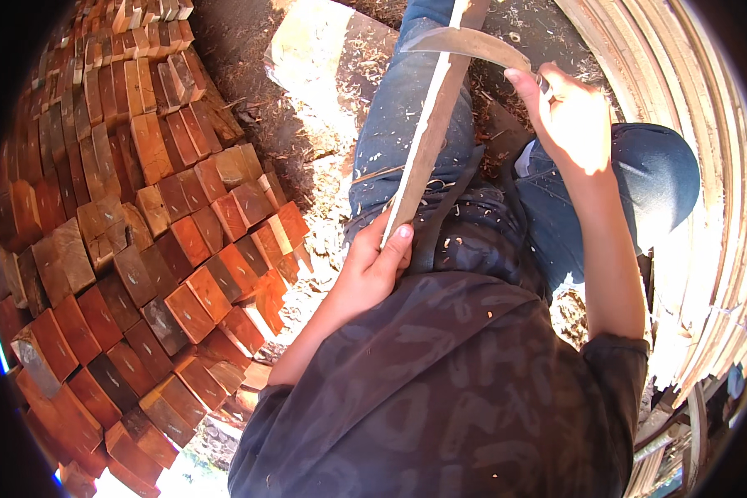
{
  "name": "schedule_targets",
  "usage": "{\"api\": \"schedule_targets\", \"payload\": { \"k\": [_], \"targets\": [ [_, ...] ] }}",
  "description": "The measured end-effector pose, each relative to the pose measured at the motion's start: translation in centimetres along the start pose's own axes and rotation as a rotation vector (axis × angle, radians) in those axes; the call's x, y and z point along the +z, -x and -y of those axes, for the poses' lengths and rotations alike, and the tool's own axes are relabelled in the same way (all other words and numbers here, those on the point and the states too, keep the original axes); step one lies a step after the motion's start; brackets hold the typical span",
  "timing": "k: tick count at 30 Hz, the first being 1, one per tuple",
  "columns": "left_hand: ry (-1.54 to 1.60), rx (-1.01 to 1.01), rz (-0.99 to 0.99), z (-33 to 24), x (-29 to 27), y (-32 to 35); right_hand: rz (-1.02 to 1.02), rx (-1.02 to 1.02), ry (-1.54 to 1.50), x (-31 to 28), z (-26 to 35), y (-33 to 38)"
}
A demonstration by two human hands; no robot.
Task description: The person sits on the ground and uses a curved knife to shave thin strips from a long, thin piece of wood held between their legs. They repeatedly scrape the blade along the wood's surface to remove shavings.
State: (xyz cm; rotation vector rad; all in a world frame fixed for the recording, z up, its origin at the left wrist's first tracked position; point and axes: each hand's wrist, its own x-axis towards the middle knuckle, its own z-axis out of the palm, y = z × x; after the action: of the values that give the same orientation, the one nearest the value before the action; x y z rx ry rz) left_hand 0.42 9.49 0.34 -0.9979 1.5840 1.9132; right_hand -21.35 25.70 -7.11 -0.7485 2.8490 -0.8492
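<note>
**Slat held on lap, blade at its top**

Left hand [372, 267] clamped on the lower end of the slat [430, 124], which runs up across the lap. Right hand [568, 112] closed on the curved blade [469, 41], blade lying across the slat's upper end. Red-brown blocks [141, 232] stacked left, shavings [324, 124] on the ground.

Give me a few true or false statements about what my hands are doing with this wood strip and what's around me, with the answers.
1. The left hand grips the near end of the long wood strip. True.
2. The right hand holds a hammer. False: it holds a curved blade laid across the strip.
3. The stacked reddish wood blocks lie to the person's right. False: they are on the left.
4. Pale shavings litter the ground by the legs. True.
5. The strip lies flat on the blocks. False: it runs over the person's lap.
</note>
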Motion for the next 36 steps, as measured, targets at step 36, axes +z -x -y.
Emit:
{"api": "schedule_targets", "payload": {
  "k": [36],
  "targets": [
    [0.106,-0.032,0.078,0.7,-1.6,-1.5,0.084,-0.109,-0.048,0.4,2.5,-2.3]
  ]
}}
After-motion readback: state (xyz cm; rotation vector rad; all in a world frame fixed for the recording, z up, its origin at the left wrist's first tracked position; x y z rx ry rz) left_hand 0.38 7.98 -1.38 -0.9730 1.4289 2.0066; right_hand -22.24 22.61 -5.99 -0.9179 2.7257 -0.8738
